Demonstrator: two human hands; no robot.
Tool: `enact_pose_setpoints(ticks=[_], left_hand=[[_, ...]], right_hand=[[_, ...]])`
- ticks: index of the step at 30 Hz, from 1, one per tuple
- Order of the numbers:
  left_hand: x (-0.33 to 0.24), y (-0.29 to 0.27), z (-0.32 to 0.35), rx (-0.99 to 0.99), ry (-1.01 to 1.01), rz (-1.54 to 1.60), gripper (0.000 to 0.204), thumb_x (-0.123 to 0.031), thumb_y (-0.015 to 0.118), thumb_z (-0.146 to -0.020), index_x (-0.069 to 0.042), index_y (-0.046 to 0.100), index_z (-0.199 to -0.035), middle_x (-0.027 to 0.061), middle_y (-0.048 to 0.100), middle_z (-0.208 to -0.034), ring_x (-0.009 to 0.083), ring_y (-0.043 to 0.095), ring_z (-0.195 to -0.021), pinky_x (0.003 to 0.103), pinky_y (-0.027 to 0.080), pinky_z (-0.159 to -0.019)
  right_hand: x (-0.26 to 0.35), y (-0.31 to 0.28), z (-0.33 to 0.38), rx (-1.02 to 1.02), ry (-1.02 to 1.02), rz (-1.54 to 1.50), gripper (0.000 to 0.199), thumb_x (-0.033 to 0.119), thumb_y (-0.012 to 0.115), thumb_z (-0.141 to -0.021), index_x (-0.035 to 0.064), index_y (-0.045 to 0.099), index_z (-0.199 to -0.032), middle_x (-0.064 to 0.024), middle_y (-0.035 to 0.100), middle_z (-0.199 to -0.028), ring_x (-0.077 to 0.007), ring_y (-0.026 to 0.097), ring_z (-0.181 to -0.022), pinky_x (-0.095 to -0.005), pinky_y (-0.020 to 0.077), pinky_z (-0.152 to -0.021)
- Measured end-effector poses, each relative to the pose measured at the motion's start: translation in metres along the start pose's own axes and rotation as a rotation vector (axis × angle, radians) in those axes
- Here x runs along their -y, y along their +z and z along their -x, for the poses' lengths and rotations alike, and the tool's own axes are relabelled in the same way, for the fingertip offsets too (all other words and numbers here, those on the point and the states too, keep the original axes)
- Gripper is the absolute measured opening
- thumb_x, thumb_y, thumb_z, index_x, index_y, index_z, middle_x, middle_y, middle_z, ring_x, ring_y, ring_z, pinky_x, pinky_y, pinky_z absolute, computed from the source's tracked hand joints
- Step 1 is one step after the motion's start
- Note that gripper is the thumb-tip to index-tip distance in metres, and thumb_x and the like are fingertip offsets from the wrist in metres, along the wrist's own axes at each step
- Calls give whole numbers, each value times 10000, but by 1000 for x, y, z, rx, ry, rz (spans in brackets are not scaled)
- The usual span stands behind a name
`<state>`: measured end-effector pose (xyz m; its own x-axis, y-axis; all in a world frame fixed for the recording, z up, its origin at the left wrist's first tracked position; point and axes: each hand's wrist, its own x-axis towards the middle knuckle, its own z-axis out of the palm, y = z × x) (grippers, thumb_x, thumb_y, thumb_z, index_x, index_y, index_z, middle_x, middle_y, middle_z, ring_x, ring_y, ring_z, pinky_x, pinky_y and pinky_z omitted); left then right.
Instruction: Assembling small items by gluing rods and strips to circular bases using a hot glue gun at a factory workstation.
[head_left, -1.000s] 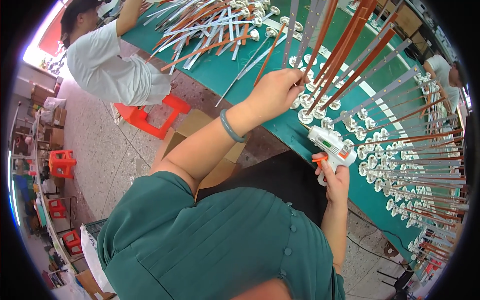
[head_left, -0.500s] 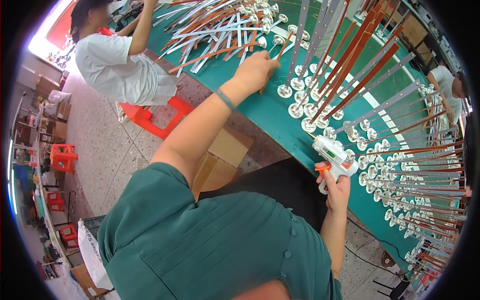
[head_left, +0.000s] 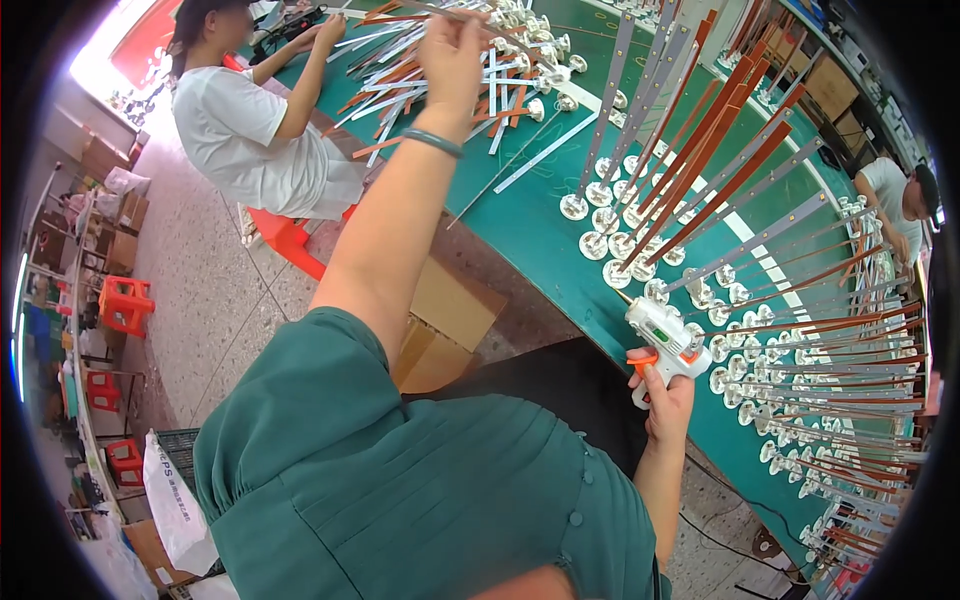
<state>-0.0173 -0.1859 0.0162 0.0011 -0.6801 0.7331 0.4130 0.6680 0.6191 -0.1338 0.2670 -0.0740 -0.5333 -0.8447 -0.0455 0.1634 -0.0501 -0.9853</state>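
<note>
My left hand (head_left: pixel 450 65) reaches out over the far left of the green table. Its fingers are closed on a thin brownish strip (head_left: pixel 500 33), which slants across the pile of loose strips (head_left: pixel 400 85). A white round base shows by the strip's right end; whether the two are joined I cannot tell. In my right hand (head_left: pixel 665 400), near the table's front edge, is a white hot glue gun (head_left: pixel 655 325) with an orange trigger. The gun's nozzle points up and left, close to the white round bases (head_left: pixel 617 273) that hold upright grey and brown strips.
Rows of upright strips on white bases (head_left: pixel 745 385) line the right side of the green table (head_left: pixel 530 235). A co-worker (head_left: pixel 235 130) sits at the left, another person (head_left: pixel 890 200) at the far right. An open cardboard box (head_left: pixel 450 310) stands below the table edge.
My left hand has moved up and left, deeper over the pile, with a strip now in its fingers. A pale strip and a thin rod now show on the table. The glue gun has barely moved.
</note>
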Motion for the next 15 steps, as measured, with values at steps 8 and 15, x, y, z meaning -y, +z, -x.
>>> enact_pose_setpoints(ticks=[8, 15], left_hand=[[-123, -12, 44, 238, -56, -140, 92, -38, 592, -935, -30, 608, -1025, 31, 670, -865, 89, 620, -790, 219, 493, -698], [-135, -6, 114, 594, -202, -340, 176, -60, 691, -873, -20, 647, -1039, 26, 667, -879, 89, 609, -794, 236, 484, -715]], right_hand=[[-3, -4, 0, 2, 6, -31, 364, 89, 617, -882, -62, 546, -1205, -152, 686, -1022, -145, 586, -701, -257, 460, -634], [-2, -3, 2, 12, 12, 36, 370, 87, 613, -883, -61, 539, -1215, -150, 686, -1029, -144, 590, -718, -252, 455, -639]])
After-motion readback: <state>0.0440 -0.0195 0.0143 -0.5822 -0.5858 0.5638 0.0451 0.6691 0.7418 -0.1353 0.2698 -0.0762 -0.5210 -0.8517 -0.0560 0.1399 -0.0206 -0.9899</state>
